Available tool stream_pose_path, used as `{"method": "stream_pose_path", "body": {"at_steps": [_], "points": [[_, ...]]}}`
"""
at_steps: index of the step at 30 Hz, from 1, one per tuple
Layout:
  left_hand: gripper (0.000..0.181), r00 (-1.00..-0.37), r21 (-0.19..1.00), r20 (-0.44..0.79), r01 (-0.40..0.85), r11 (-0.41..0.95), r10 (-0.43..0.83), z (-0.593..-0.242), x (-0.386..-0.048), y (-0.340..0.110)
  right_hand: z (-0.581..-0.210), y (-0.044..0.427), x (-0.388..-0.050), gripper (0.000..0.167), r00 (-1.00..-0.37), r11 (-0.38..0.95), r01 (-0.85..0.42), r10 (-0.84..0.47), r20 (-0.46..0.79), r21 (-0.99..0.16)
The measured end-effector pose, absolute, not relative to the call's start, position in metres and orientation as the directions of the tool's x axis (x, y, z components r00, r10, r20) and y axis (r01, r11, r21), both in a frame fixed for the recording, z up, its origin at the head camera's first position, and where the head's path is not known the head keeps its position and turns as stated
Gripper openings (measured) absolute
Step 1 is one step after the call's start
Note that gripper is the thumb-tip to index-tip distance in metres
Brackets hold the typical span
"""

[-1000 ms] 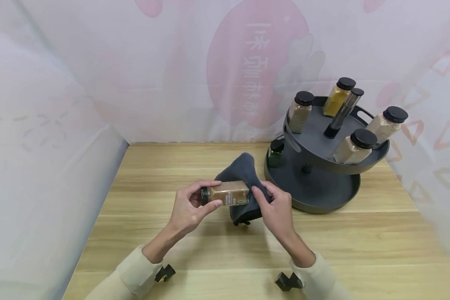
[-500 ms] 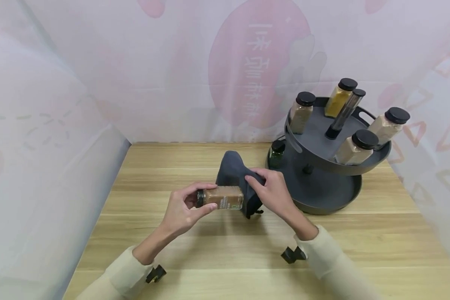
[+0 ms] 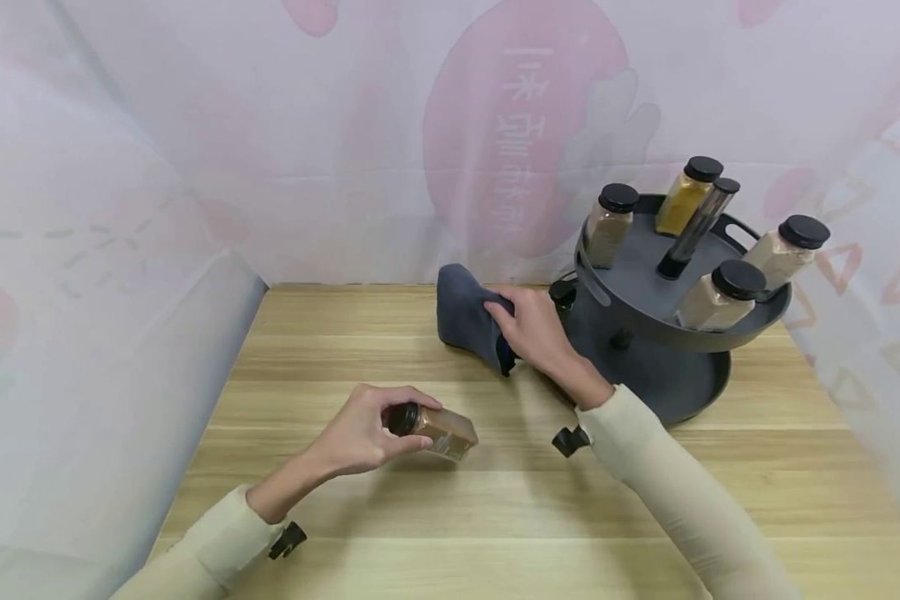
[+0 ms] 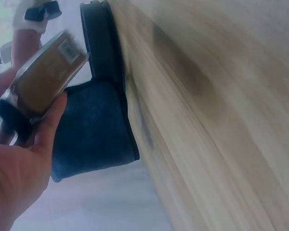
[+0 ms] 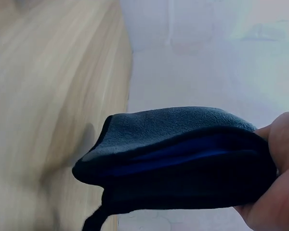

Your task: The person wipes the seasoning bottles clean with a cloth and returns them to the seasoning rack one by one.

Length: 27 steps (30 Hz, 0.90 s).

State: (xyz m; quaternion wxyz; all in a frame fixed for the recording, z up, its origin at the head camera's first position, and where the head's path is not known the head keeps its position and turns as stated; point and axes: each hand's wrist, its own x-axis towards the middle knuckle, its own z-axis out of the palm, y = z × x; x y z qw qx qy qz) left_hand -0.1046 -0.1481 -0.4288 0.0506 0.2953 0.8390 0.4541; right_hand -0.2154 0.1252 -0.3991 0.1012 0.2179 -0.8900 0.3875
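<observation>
My left hand (image 3: 362, 432) grips a spice jar (image 3: 447, 433) of brown powder by its black-lidded end, with the jar tilted and its base pointing right over the table. In the left wrist view a barcode label shows on the jar (image 4: 52, 67). Farther back, my right hand (image 3: 536, 332) pinches a dark grey cloth (image 3: 461, 315) by its right end. The cloth hangs folded, apart from the jar. Up close in the right wrist view, the cloth (image 5: 178, 122) has a fuzzy face, a black edge and a dark blue inner fold.
A dark two-tier turntable (image 3: 663, 383) stands at the right, just beyond my right hand. Several black-lidded jars, among them a yellow one (image 3: 682, 204), stand on its upper tier. A printed curtain (image 3: 345, 225) borders the wooden table (image 3: 330, 333).
The cloth has come away from the jar as my right hand carried it back. My left hand has drawn the jar down toward me and tipped its base lower.
</observation>
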Motion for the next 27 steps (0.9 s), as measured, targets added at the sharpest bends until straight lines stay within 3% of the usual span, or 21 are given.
{"method": "stream_pose_path", "body": {"at_steps": [13, 20, 27], "points": [[0.034, -0.642, 0.617, -0.006, 0.601, 0.508, 0.767, -0.43, -0.114, -0.132, -0.4, 0.114, -0.27, 0.027, -0.889, 0.676, -0.441, -0.236, 0.394, -0.591], [0.032, -0.599, 0.567, -0.024, 0.651, 0.504, 0.801, -0.426, -0.122, -0.127, -0.405, 0.107, -0.289, 0.026, -0.88, 0.714, -0.442, -0.226, 0.419, -0.543], [0.032, -0.546, 0.503, -0.041, 0.712, 0.489, 0.837, -0.424, -0.128, -0.123, -0.419, 0.102, -0.289, 0.027, -0.863, 0.748, -0.479, -0.306, 0.402, -0.46]]}}
